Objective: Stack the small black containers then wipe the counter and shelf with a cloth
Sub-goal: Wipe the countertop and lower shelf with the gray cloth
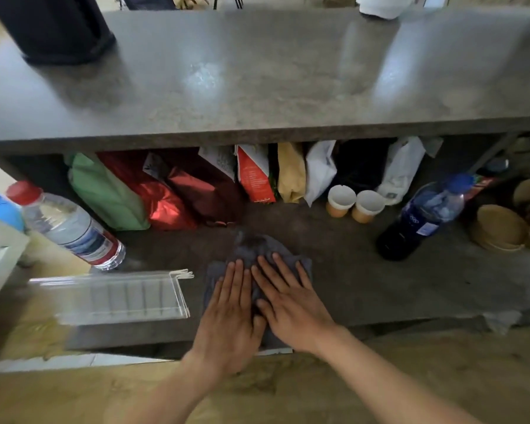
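Note:
A dark grey cloth [253,250] lies flat on the lower shelf [364,280], near its front edge. My left hand [230,313] and my right hand [291,301] both press on the cloth with straight fingers, side by side, the right slightly overlapping the left. Above the shelf runs the grey counter top [257,81]. A tall black container [52,26] stands at the counter's far left corner.
On the shelf: a water bottle with a red cap [68,224] at left, a clear plastic holder [117,298], a row of bags [178,191] at the back, two paper cups [354,203], a dark bottle with a blue cap [423,218], brown lids [502,228] at right.

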